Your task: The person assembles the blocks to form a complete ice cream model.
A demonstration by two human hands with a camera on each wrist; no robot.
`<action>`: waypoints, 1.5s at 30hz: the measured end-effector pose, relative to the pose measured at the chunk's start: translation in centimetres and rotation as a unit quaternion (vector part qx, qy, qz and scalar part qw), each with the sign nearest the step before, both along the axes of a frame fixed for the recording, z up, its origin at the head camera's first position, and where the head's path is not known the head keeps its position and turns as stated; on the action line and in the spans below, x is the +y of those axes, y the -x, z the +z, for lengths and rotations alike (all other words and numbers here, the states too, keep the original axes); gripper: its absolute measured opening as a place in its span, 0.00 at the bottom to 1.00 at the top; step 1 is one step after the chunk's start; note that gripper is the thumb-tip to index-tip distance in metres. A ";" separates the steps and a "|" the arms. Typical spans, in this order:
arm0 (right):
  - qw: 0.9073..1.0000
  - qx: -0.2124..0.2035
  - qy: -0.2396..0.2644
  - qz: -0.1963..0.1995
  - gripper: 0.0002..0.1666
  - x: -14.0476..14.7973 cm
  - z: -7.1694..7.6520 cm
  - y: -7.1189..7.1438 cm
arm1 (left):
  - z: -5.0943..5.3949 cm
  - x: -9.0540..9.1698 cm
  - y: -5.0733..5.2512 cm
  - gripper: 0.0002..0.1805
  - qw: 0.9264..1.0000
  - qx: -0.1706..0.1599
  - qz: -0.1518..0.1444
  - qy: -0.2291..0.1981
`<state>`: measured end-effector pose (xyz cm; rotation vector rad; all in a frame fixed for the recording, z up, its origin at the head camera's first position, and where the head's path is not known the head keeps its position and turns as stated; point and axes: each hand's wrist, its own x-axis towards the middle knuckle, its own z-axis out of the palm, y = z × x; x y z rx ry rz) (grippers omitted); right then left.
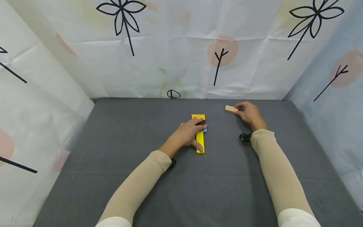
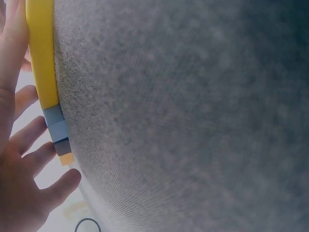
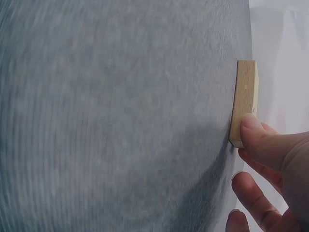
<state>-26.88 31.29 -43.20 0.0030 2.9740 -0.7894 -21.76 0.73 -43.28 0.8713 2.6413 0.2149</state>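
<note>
A short row of coloured blocks lies flat on the grey cloth. Nearest is a long yellow block (image 1: 199,138), followed by a blue block (image 1: 205,130), a dark block (image 1: 202,122) and a second yellow block (image 1: 198,116) at the far end. Spread across this row is my left hand (image 1: 185,134), its thumb on the long yellow block and its fingers over the farther ones, partly covering them. Off to the right, my right hand (image 1: 250,114) pinches one end of a plain wooden block (image 3: 245,89) between thumb and fingers, low at the cloth.
The grey cloth-covered table (image 1: 221,183) reaches back to a white printed curtain (image 1: 181,56). More curtain hangs along both sides. A dark wrist camera (image 1: 245,137) sits under the right wrist.
</note>
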 end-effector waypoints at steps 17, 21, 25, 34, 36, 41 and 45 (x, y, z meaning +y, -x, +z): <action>0.999 0.005 0.017 0.034 0.20 -2.8 -0.3 0.3 | -0.2 -0.1 0.0 0.63 1.000 0.000 -0.001 -0.015; 0.999 0.015 0.021 0.045 0.20 -3.5 -0.5 0.5 | 0.0 -0.1 -0.1 0.62 1.000 -0.001 0.000 -0.017; 0.998 0.026 0.019 0.054 0.19 -4.2 -0.6 0.6 | 0.1 -0.1 -0.1 0.63 1.000 -0.005 0.000 -0.017; 0.998 0.019 0.018 0.063 0.21 -5.2 -1.1 0.9 | -0.2 0.0 0.0 0.62 1.000 -0.007 0.000 -0.008; 0.998 0.010 0.018 0.061 0.22 -5.4 -1.1 1.0 | -0.2 0.0 0.0 0.62 1.000 -0.009 0.001 -0.007; 0.998 -0.002 0.012 0.069 0.22 -6.0 -0.8 1.1 | -0.1 0.0 0.0 0.62 1.000 -0.010 0.002 -0.008; 0.997 -0.003 0.016 0.080 0.22 -6.5 -0.5 1.2 | 0.0 -0.1 0.0 0.63 1.000 -0.012 0.002 -0.013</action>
